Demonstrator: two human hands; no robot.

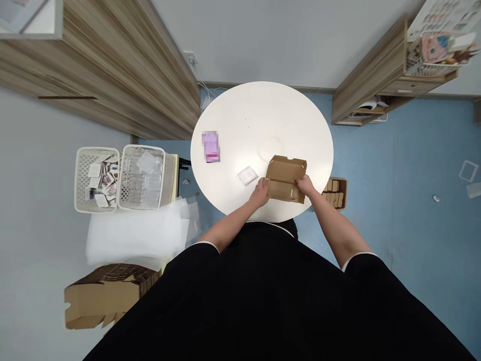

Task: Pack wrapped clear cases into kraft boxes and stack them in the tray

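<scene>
An unfolded brown cardboard box is held over the near right part of the round white table. My left hand is closed on its left edge, and my right hand grips the right side. Creases and small slots show in the cardboard. Just left of the box, a small flat white packet lies on the table. Farther left rests a purple item, blurred in the picture.
White baskets stand at left, one with small cards, one with clear plastic packaging. White sheets and stacked flat cardboard boxes lie nearer me. A carton of small brown boxes sits right of the table. Wooden cabinets flank it.
</scene>
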